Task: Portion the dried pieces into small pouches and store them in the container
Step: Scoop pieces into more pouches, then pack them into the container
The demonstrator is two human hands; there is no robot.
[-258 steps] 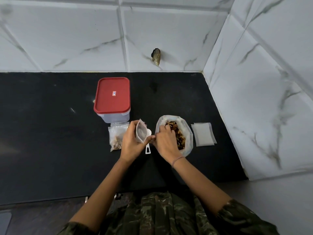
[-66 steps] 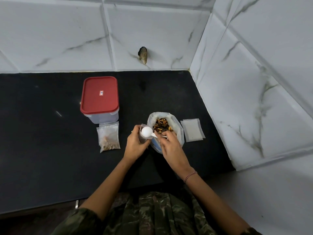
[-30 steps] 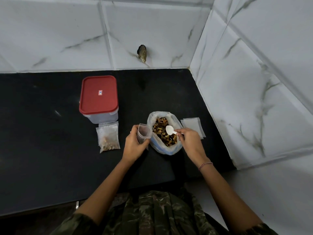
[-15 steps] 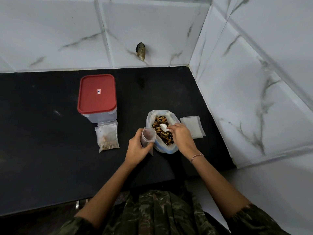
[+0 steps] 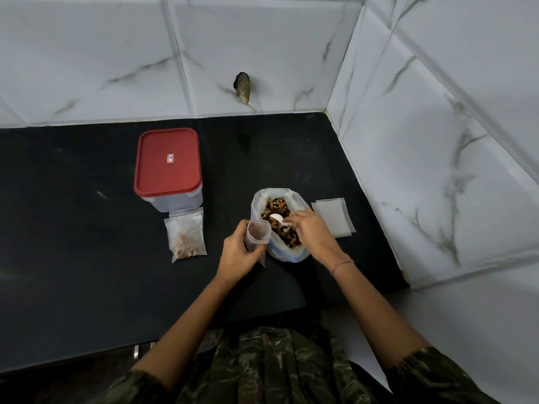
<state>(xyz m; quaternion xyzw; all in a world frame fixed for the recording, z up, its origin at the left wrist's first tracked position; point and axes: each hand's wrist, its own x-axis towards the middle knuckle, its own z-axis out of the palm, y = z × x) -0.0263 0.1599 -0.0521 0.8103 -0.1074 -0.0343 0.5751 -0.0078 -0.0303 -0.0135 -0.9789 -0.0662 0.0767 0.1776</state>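
My left hand (image 5: 237,253) grips a small clear pouch (image 5: 257,234), its mouth held open and facing up. Just right of it stands a larger plastic bag (image 5: 291,196) full of brown and yellow dried pieces (image 5: 277,207). My right hand (image 5: 312,233) reaches into that bag and pinches the handle of a white spoon (image 5: 277,219), whose bowl lies among the pieces. A filled, closed pouch (image 5: 186,236) lies flat in front of the clear container with the red lid (image 5: 168,163); the lid is on.
A stack of flat unused pouches (image 5: 334,217) lies right of the bag, close to the marble side wall (image 5: 437,158). The black counter (image 5: 73,228) stretches to the left. Its front edge runs just before my body.
My right hand tipped a spoonful into the held pouch, then carried the spoon back and pushed it down into the bag of pieces. The left hand kept holding the pouch.
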